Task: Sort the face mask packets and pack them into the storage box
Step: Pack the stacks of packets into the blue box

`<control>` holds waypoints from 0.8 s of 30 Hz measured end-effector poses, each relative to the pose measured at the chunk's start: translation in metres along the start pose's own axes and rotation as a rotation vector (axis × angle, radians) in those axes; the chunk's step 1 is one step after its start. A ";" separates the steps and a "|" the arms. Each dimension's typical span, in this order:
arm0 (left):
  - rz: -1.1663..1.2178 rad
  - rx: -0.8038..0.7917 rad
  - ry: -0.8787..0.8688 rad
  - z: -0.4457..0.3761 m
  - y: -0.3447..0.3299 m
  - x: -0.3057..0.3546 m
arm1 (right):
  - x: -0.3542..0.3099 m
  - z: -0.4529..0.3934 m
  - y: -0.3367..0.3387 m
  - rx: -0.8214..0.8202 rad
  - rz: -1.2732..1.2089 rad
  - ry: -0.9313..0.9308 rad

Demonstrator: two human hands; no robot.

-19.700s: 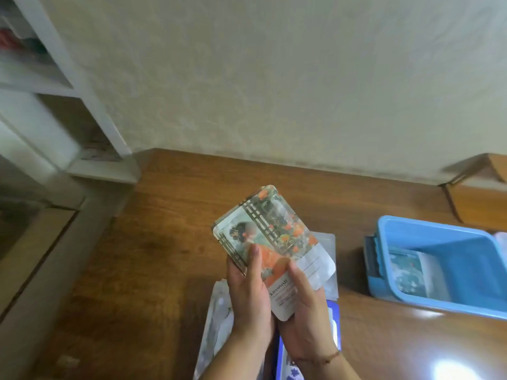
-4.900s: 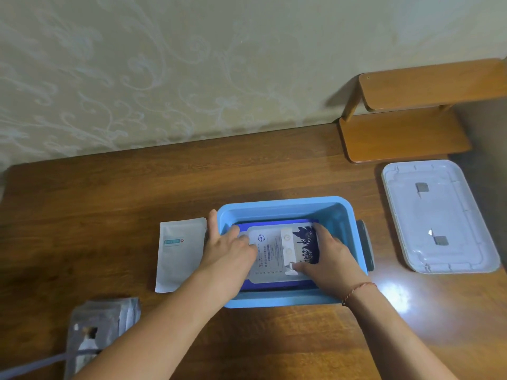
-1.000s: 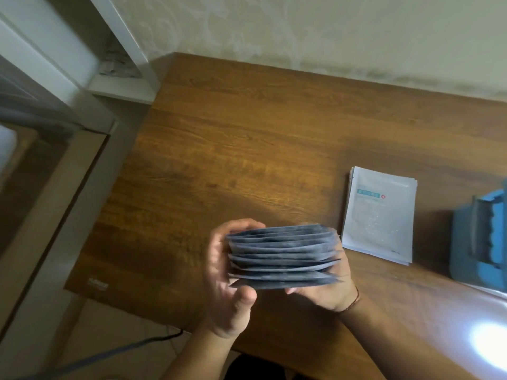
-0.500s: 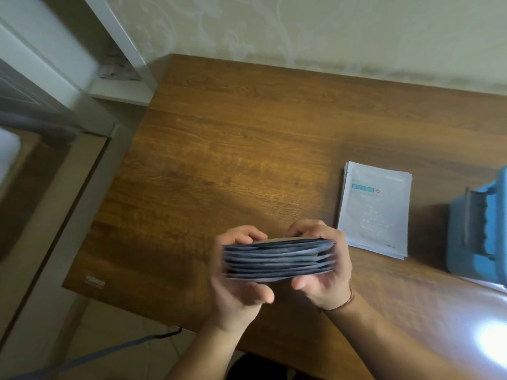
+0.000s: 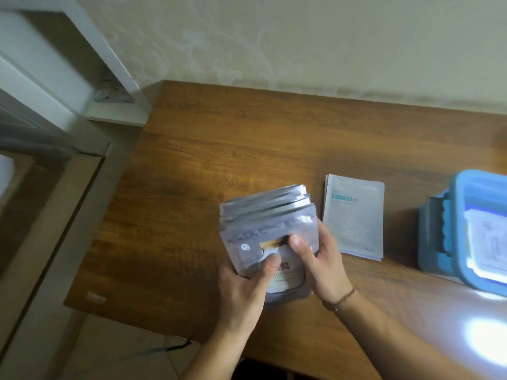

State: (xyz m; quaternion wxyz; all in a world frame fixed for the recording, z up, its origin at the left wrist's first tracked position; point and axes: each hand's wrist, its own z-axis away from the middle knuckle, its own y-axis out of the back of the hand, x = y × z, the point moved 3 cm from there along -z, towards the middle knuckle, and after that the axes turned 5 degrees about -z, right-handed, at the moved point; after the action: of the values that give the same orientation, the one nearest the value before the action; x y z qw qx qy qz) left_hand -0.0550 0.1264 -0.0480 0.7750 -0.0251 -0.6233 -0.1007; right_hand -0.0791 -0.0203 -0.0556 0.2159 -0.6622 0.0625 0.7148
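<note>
A stack of several grey face mask packets [image 5: 263, 215] is held above the wooden table [image 5: 233, 149], its printed face turned up toward me. My left hand [image 5: 244, 283] grips its lower left edge with the thumb on top. My right hand [image 5: 321, 267] grips the lower right side, thumb pressed on the front packet. A thin pile of white packets [image 5: 354, 215] lies flat on the table to the right. At the right edge stands the blue storage box [image 5: 439, 229], with packets inside it.
The table's left edge drops to the floor, where a dark cable [image 5: 164, 349] runs. White shelving [image 5: 90, 86] stands at the back left against the patterned wall. A bright light glare [image 5: 485, 341] marks the table at the lower right.
The grey stack has tipped from edge-on to face up in both hands and risen slightly. My thumbs now lie on the front packet. The camera view has shifted a little.
</note>
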 end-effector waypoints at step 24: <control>0.483 -0.128 0.251 0.039 -0.087 0.103 | -0.082 0.078 0.009 0.453 -0.794 -0.079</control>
State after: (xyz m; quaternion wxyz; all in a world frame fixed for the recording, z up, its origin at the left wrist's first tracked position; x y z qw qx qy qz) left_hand -0.0880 0.0346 0.0531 0.8445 -0.2090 -0.4909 0.0453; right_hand -0.1516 -0.0180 0.0314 0.6149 -0.5430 -0.0497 0.5697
